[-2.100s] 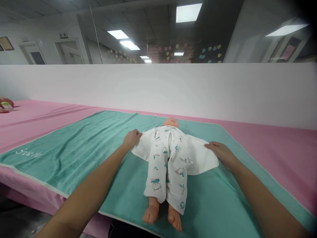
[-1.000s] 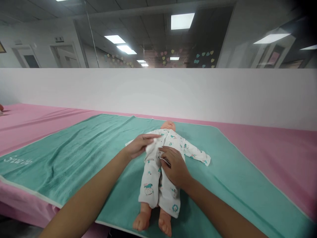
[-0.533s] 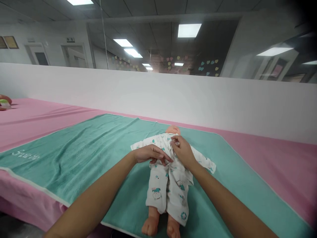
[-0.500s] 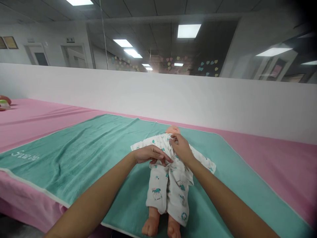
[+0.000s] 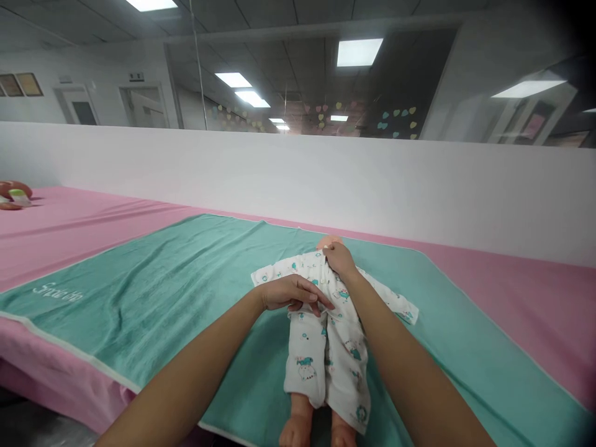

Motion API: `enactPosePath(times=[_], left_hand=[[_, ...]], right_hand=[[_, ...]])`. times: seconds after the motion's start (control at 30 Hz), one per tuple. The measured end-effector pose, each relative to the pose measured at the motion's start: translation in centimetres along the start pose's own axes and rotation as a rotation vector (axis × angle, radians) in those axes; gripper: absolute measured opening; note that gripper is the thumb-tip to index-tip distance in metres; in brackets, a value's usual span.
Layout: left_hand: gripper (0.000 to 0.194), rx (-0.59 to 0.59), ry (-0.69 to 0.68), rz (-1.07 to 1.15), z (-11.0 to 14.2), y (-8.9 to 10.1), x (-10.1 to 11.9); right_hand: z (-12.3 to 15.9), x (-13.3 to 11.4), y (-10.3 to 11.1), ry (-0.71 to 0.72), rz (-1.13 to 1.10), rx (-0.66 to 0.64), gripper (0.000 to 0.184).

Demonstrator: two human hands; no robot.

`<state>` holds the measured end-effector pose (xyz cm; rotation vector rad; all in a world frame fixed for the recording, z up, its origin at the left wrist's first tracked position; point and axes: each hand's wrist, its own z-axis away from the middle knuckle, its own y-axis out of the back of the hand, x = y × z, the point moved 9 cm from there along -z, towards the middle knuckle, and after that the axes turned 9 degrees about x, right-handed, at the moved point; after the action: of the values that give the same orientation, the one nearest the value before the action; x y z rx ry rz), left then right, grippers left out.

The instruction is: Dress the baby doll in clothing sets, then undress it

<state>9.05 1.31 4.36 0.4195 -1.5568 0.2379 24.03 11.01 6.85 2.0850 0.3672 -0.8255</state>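
A baby doll (image 5: 298,427) lies on its back, feet towards me, in a white long-sleeved top (image 5: 274,270) and white trousers (image 5: 305,351) with a teal animal print. Its head is mostly hidden behind my right hand (image 5: 341,259). The fingers of that hand are pinched closed on the top near the neckline. Resting over the doll's waist, my left hand (image 5: 295,293) has its fingers stretched out along the lower part of the top. The doll's sleeves spread out to both sides.
Under the doll is a teal towel (image 5: 158,279) with white edging, on a pink cover (image 5: 79,214). A brown object with green and white parts (image 5: 16,194) lies at the far left. A white low wall (image 5: 233,167) with a reflective panel above runs along the back.
My right hand has moved up slightly to the neckline, and its fingers have closed on the top. My left hand stays over the waist. The view has shifted slightly.
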Motion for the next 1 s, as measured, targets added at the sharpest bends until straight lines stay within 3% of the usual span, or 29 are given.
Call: enactPosePath(times=[0.17,0.37,0.53,0.6,0.67,0.73,0.8,0.9,1.0], left_hand=[[0.030,-0.024,0.014,0.101,-0.2,-0.4,-0.4],[0.031,-0.065,0.017,0.187,-0.3,-0.8,-0.5],[0.032,-0.062,0.037,0.242,-0.3,-0.5,-1.1],[0.031,0.012,-0.003,0.259,-0.4,0.4,-0.7],[0.029,0.168,-0.077,0.236,-0.4,2.2,0.1],[0.028,0.311,-0.114,0.096,-0.3,3.5,0.9],[0.030,0.374,-0.098,-0.134,-0.2,3.6,1.4],[0.029,0.429,-0.145,-0.537,-0.3,2.4,2.6],[0.029,0.431,-0.331,-0.972,-0.2,-0.4,4.3]], right_hand=[[0.6,2.0,2.0,-0.094,-0.113,0.190,0.015],[0.8,4.8,1.6,-0.233,-0.261,0.209,0.019],[1.2,5.5,2.3,-0.258,-0.316,0.261,0.022],[1.4,5.3,2.9,-0.251,-0.320,0.293,0.019],[1.6,5.1,3.5,-0.244,-0.321,0.321,0.017],[1.7,4.9,3.7,-0.240,-0.321,0.333,0.016],[1.7,4.8,3.8,-0.238,-0.320,0.335,0.016],[1.6,4.7,3.8,-0.229,-0.316,0.339,0.019],[1.6,4.7,3.9,-0.208,-0.309,0.350,0.019]])
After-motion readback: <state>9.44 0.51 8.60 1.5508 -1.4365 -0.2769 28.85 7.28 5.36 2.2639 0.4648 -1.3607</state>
